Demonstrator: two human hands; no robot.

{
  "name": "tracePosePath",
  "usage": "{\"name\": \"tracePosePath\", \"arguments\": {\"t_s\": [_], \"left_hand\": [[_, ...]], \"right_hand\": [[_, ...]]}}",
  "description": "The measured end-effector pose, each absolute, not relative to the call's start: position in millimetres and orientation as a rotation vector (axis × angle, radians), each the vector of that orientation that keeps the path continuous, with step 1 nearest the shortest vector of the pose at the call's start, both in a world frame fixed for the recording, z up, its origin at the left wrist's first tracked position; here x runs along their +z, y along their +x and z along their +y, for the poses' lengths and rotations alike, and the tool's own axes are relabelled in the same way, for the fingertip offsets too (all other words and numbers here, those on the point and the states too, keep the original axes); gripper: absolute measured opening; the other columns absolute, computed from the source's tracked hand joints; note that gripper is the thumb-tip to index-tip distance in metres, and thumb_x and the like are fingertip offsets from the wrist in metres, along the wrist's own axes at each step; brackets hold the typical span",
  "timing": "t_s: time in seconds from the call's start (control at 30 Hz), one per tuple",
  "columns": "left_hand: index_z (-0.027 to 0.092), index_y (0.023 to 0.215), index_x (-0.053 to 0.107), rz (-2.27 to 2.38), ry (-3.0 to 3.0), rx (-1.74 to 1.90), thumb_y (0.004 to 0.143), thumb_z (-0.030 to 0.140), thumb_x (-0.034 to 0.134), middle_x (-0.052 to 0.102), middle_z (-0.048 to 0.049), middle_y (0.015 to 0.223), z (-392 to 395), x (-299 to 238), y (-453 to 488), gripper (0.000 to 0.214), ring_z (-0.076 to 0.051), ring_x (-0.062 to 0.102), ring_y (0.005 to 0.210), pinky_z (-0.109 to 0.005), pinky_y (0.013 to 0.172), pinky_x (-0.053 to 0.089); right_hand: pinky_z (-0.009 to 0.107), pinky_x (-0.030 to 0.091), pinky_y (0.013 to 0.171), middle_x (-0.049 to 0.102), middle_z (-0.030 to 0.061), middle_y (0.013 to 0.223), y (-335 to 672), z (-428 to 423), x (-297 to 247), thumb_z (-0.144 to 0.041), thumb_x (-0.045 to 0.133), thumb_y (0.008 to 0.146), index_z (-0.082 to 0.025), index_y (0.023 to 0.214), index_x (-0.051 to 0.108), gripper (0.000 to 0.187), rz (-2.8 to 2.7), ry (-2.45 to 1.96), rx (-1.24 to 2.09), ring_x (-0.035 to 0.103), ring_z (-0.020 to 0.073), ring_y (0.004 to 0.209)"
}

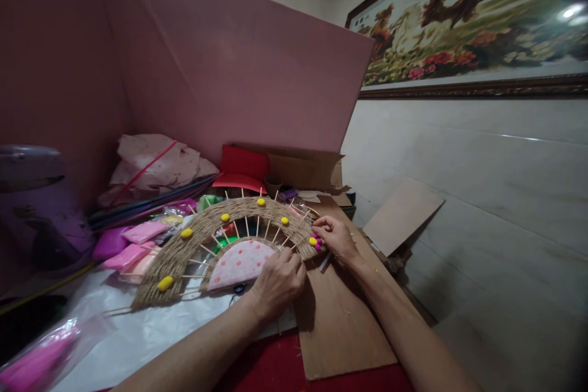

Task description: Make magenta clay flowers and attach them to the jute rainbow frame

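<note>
one dot (312,241) of six is wearing pink bits (318,241)

across mid-frame the fan (243,208) is spreading, its five leftward dots (165,283) sitting bare. below centre the left hand (281,275) is curling over its inner right end; whether it is gripping, i cannot tell. right of centre, pink bits are edging only the last dot's right side; beside them the right hand (337,239) is nearly closing thumb on finger, any held piece not showing. pink is looking barely begun.

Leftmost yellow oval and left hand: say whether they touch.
Apart: the head view shows the spotted panel between the left hand and that yellow oval.
</note>
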State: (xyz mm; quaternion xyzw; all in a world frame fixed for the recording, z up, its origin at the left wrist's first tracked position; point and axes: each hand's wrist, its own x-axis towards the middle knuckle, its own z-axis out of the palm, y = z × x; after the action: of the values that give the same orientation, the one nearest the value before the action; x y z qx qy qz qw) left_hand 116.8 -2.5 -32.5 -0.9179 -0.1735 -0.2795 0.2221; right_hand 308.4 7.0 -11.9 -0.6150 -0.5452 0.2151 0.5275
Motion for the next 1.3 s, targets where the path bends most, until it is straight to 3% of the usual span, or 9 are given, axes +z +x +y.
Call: {"name": "tracePosePath", "arguments": {"t_s": [0.13, 0.4, 0.73, 0.9, 1.17, 1.3], "left_hand": [[0.013, 0.076, 0.056, -0.463, -2.498, -0.82, 0.084, 0.013, 0.051, 0.056, -0.0058, 0.073, -2.2, -32.7, 116.2, 0.009, -0.02, 0.048, 0.069, -0.03, 0.052, 0.033], [0.014, 0.074, 0.056, -0.457, -2.469, -0.859, 0.081, 0.015, 0.056, 0.056, -0.0045, 0.071, -1.8, -33.3, 117.4, 0.007, -0.02, 0.049, 0.067, -0.03, 0.051, 0.031], [0.014, 0.075, 0.056, -0.454, -2.476, -0.849, 0.079, 0.014, 0.058, 0.056, -0.0046, 0.073, -1.4, -35.2, 117.0, 0.004, -0.02, 0.049, 0.068, -0.031, 0.051, 0.031], [0.014, 0.074, 0.056, -0.457, -2.465, -0.847, 0.08, 0.014, 0.057, 0.056, -0.0047, 0.072, -1.4, -35.0, 117.2, 0.005, -0.021, 0.049, 0.068, -0.031, 0.051, 0.032], [0.014, 0.074, 0.055, -0.46, -2.483, -0.822, 0.082, 0.014, 0.053, 0.055, -0.0051, 0.072, -1.3, -35.9, 116.9, 0.008, -0.02, 0.049, 0.068, -0.031, 0.051, 0.032], [0.014, 0.075, 0.055, -0.459, -2.485, -0.817, 0.083, 0.014, 0.052, 0.055, -0.0055, 0.072, -1.9, -34.6, 116.5, 0.008, -0.02, 0.049, 0.068, -0.031, 0.051, 0.032]], "right_hand": [[0.02, 0.042, 0.04, 0.062, 0.0008, 0.058, 310.4, 6.9, -11.0, -0.04, 0.058, 0.073, -0.016, 0.073, 0.059, 0.024, -1.275, -1.471, 0.537, 0.055, 0.0109, 0.044], [0.019, 0.039, 0.039, 0.059, -0.0008, 0.054, 308.3, 5.9, -8.3, -0.036, 0.064, 0.067, -0.016, 0.069, 0.058, 0.022, -1.263, -1.445, 0.593, 0.052, 0.0097, 0.043], [0.021, 0.043, 0.043, 0.06, -0.0009, 0.061, 313.2, 3.7, -7.1, -0.042, 0.069, 0.063, -0.016, 0.074, 0.06, 0.03, -1.322, -1.416, 0.68, 0.052, 0.0097, 0.047], [0.021, 0.043, 0.043, 0.059, -0.0005, 0.059, 312.1, 5.0, -5.0, -0.048, 0.063, 0.068, -0.015, 0.073, 0.059, 0.034, -1.32, -1.463, 0.685, 0.052, 0.0099, 0.047], [0.021, 0.042, 0.042, 0.059, -0.0017, 0.054, 307.9, 7.6, -6.4, -0.038, 0.07, 0.063, -0.017, 0.07, 0.057, 0.025, -1.292, -1.527, 0.62, 0.056, 0.0127, 0.048], [0.023, 0.045, 0.041, 0.062, 0.0, 0.058, 311.2, 6.7, -5.1, -0.042, 0.062, 0.071, -0.017, 0.076, 0.056, 0.026, -1.285, -1.509, 0.694, 0.058, 0.013, 0.046]]}}
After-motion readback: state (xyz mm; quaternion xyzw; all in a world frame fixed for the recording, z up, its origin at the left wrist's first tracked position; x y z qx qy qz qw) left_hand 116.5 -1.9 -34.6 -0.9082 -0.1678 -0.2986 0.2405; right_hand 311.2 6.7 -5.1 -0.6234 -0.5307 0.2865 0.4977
